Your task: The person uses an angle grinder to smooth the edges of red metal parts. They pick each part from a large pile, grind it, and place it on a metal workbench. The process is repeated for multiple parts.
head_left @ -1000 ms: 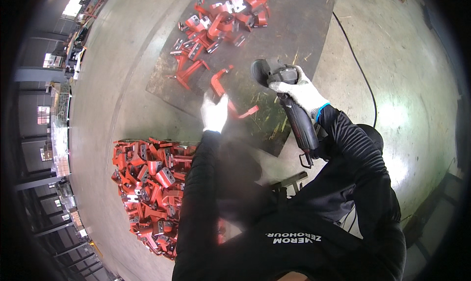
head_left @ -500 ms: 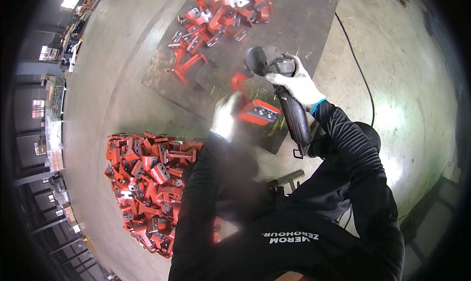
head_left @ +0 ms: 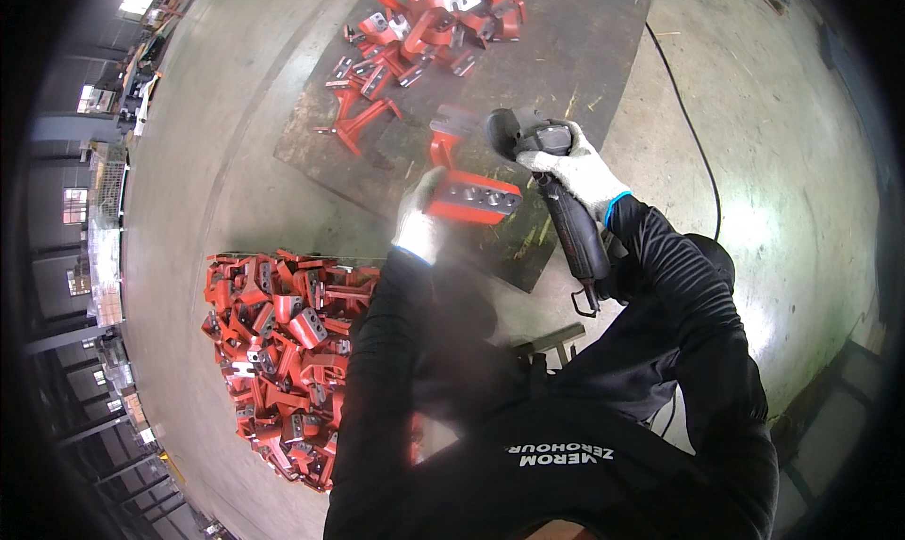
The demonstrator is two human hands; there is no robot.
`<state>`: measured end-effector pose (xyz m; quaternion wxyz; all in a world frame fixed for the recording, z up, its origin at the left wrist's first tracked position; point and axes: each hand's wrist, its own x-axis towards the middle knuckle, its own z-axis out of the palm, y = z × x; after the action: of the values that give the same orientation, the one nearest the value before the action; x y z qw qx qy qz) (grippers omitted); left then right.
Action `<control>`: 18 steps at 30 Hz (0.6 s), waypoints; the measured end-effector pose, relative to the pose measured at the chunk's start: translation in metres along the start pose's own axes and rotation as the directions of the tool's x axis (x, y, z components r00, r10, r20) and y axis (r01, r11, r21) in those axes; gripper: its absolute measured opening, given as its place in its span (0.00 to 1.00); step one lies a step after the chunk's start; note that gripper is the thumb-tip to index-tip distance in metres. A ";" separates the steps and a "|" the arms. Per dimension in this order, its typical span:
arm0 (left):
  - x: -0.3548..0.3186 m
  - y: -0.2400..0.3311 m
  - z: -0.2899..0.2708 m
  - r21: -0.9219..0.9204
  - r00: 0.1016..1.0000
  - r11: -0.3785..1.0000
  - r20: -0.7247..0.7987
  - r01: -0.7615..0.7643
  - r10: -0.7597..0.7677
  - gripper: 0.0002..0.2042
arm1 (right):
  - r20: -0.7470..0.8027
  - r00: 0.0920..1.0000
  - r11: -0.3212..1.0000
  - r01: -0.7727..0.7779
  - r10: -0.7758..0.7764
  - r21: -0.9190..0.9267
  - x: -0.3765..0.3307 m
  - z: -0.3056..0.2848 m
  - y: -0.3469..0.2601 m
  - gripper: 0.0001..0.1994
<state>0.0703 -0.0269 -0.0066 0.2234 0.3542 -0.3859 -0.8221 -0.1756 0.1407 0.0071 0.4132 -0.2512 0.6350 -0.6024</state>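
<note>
White work gloves cover both hands. My left hand (head_left: 419, 215) grips a red metal bracket (head_left: 451, 154), whose grey end face with several round holes is turned up toward me. My right hand (head_left: 577, 168) is wrapped round the head end of a black angle grinder (head_left: 575, 229). The grinder's guard and disc side point left, a short gap away from the bracket. Its body slants down toward my knee, with a wire loop at the tail end. Whether the disc spins cannot be made out.
A dark metal plate (head_left: 584, 59) lies on the concrete floor with a heap of red brackets (head_left: 424, 31) at its far left. Another large pile of brackets (head_left: 292, 351) sits left of my left arm. A black cable (head_left: 693, 116) runs along the floor at right.
My left hand has shifted slightly left and turned the bracket, so its holed face lies more level. The grinder has moved a little right and down, widening the gap between them.
</note>
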 end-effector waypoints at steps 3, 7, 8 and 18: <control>0.006 -0.013 -0.002 -0.112 0.999 0.994 0.045 0.013 -0.009 0.16 | -0.056 0.984 0.980 0.162 -0.169 -0.111 -0.004 0.003 0.000 0.43; 0.009 -0.021 0.012 -0.272 0.989 0.951 0.083 0.144 -0.125 0.18 | -0.116 0.923 0.800 0.248 -0.366 -0.546 -0.019 0.022 -0.025 0.42; 0.007 -0.023 0.012 -0.308 0.989 0.940 0.072 0.145 -0.130 0.18 | -0.070 0.957 0.726 0.164 -0.281 -0.668 -0.023 0.026 -0.040 0.40; 0.009 -0.029 0.043 -0.725 0.840 0.489 0.229 0.484 -0.492 0.19 | 0.165 0.878 0.458 0.385 -0.449 -0.801 -0.016 0.011 -0.016 0.39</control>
<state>0.0298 0.0055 -0.0140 0.1103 0.3248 0.1124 -0.9326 -0.1605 0.1454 0.0274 0.0676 -0.5383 0.7716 -0.3320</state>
